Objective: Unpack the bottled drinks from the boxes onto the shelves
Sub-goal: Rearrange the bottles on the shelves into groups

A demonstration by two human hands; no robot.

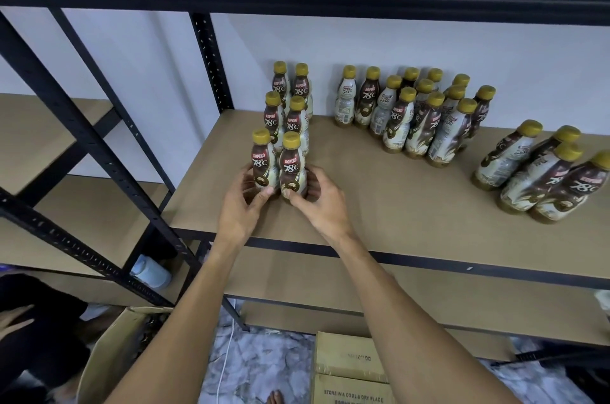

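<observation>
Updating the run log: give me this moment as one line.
phase: placing pair on shelf | left hand: grips left front bottle | right hand: grips right front bottle | open box: on floor

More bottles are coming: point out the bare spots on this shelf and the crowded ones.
Biggest bare patch: the shelf front, between the right hand and the right cluster, before the middle cluster. A narrower lane runs back to the wall between the left rows and middle cluster. Crowded: within each cluster; only a slim strip by the post.
</observation>
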